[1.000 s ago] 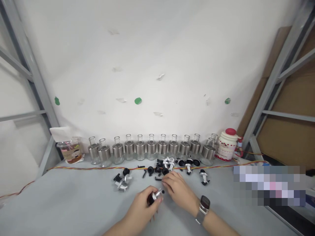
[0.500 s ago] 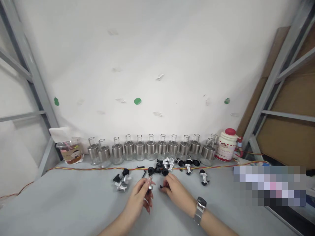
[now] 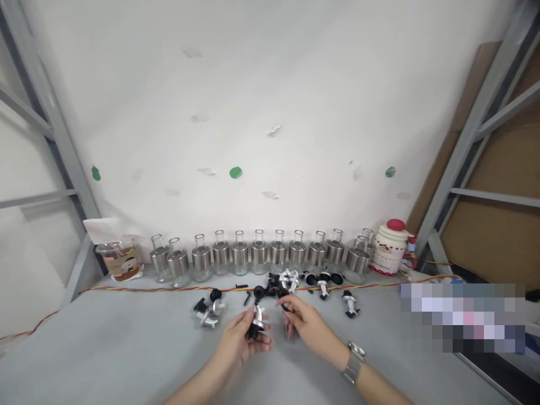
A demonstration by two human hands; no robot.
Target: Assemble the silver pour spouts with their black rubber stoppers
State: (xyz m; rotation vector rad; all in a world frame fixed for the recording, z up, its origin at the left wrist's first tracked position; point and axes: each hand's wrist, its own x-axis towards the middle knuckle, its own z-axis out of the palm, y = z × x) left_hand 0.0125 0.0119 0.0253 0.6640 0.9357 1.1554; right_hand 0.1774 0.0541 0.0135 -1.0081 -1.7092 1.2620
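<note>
My left hand (image 3: pixel 237 341) is closed around a silver and black pourer top (image 3: pixel 257 322), its silver spout pointing up and its black stopper end down among the fingers. To its right, my right hand (image 3: pixel 304 322) has thumb and forefinger bent together around a small dark piece (image 3: pixel 285 307), partly hidden by the fingers. Just beyond both hands lies a heap of black and silver pourer parts (image 3: pixel 288 279). A round black cap (image 3: pixel 259 291) sits on the near side of that heap, close above the left fingertips.
Glass bottles with steel sleeves (image 3: pixel 259 251) line the wall. More pourer tops lie at the left (image 3: pixel 206 319) and right (image 3: pixel 350 304). A red-yellow cable (image 3: pixel 177 289) crosses the table. A plastic tub (image 3: pixel 122 261) and a white-red jar (image 3: pixel 387 250) stand at the back corners.
The pourer top in my left hand has turned, showing its silver spout upright. My right hand has shifted slightly right, its fingers more spread and its wrist rotated.
</note>
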